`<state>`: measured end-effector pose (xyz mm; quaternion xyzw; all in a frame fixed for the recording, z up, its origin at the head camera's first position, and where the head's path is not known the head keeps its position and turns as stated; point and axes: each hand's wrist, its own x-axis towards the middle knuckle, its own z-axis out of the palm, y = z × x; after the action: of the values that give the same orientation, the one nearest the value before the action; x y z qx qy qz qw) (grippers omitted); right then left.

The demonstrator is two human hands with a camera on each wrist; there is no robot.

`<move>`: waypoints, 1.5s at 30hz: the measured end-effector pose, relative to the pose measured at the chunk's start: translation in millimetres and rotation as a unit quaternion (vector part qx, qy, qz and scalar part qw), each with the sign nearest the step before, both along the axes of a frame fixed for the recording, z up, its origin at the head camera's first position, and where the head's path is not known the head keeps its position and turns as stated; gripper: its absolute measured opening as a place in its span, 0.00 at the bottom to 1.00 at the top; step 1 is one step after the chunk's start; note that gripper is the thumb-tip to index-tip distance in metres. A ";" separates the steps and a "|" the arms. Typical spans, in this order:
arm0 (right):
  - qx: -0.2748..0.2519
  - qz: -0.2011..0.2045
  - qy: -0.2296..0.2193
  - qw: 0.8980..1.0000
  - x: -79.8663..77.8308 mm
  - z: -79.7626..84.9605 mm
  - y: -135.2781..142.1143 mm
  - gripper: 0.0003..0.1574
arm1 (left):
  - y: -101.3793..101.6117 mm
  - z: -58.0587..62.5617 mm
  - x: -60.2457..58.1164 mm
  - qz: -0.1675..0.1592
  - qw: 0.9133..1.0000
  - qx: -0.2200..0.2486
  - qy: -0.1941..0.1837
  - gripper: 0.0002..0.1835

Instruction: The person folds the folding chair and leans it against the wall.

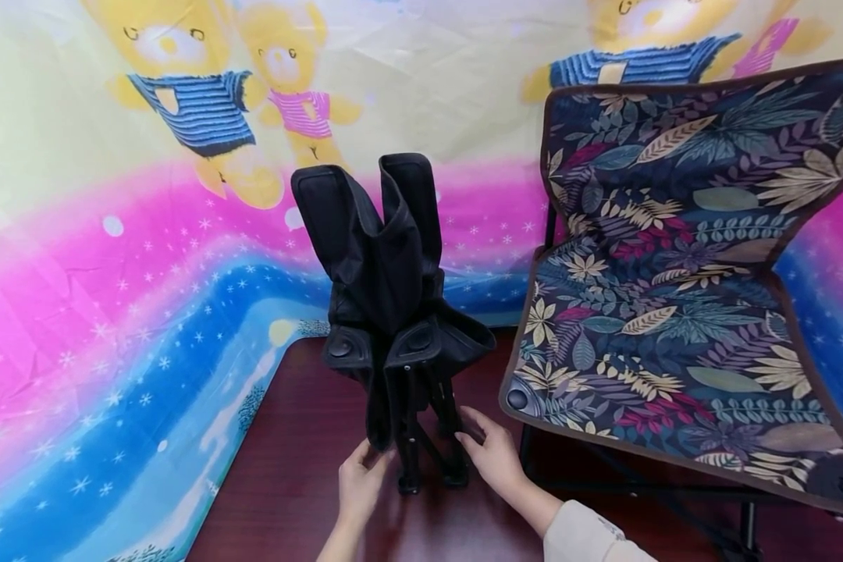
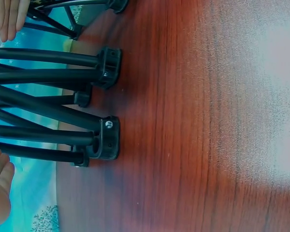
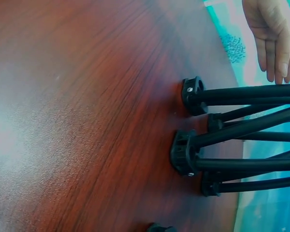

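Observation:
A black folding chair (image 1: 386, 289), its frame drawn together and its black fabric bunched up, stands upright on the dark red wooden table. Its tubular legs (image 2: 53, 75) end in black plastic feet (image 3: 183, 152) that rest on the tabletop. My left hand (image 1: 361, 480) is at the chair's left side, by the lower edge of the hanging fabric, its fingers fairly straight. On the right side my right hand (image 1: 495, 453) is beside the legs with extended fingers. Whether the fingertips touch the frame is hard to tell. Neither hand's fingers are curled round the chair.
To the right stands an unfolded chair (image 1: 674, 343) with leaf-patterned fabric and a dark frame. Behind the table (image 1: 281, 468) hangs a bright cloth backdrop (image 1: 147, 297) with printed bears, covering the wall.

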<state>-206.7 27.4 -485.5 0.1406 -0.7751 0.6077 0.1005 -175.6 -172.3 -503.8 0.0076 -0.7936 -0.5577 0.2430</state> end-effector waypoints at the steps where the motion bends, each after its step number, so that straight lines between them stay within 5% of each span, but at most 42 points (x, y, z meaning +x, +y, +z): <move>1: -0.001 0.001 -0.002 1.000 -0.7 -1.1 -0.3 0.23 | 0.3 -1.1 -0.1 -0.001 1.000 0.000 -0.001 0.13; 3: 0.000 0.003 0.000 1.000 -2.3 -3.2 -1.1 0.22 | -2.5 -15.3 -6.4 -0.017 1.000 0.005 0.022 0.13; 9: 0.020 0.004 -0.007 1.000 -6.6 -10.0 -2.5 0.19 | 0.0 -20.6 -10.3 -0.016 1.000 0.005 -0.002 0.13; 10: 0.025 0.002 -0.012 1.000 -6.9 -11.3 -2.4 0.19 | 3.7 -9.2 -5.6 0.001 1.000 -0.001 -0.027 0.12; 19: 0.043 0.000 -0.020 0.999 -8.9 -20.2 -1.0 0.16 | 7.4 -13.1 -8.5 0.012 0.996 -0.006 -0.088 0.05; 32: 0.073 -0.033 -0.002 0.997 -17.2 -22.1 -7.6 0.12 | 9.2 -19.5 -16.5 0.026 0.996 -0.005 -0.091 0.05; 45: 0.089 -0.036 -0.005 0.995 -22.4 -23.9 -10.6 0.12 | 14.9 -19.0 -25.7 0.084 0.989 -0.038 -0.111 0.09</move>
<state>-229.0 16.8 -509.4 0.1178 -0.8311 0.5331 0.1058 -201.3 -157.4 -522.9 0.1273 -0.8328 -0.5006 0.1992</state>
